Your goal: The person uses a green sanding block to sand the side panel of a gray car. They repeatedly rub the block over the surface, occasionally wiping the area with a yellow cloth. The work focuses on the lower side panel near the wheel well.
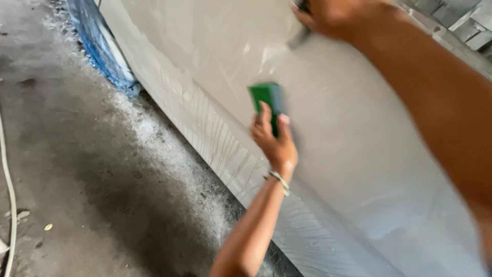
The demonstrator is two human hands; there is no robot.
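My left hand [274, 144] presses a green sanding block [265, 96] flat against a pale grey car body panel [369, 154]. Its fingers lie over the block's lower half, and a thin bracelet [279, 180] sits on the wrist. My right hand [335, 18] is up at the panel's top edge, blurred, with my forearm crossing the right side of the view. A small dark thing [303, 7] shows at its fingertips, but what it is cannot be made out. Fine curved scratch marks cover the panel's lower strip [225, 149].
Blue masking film [100, 46] covers the part of the car beyond the panel at the upper left. The concrete floor [77, 154] is dusted pale along the car. A white cord [7, 195] runs down the left edge.
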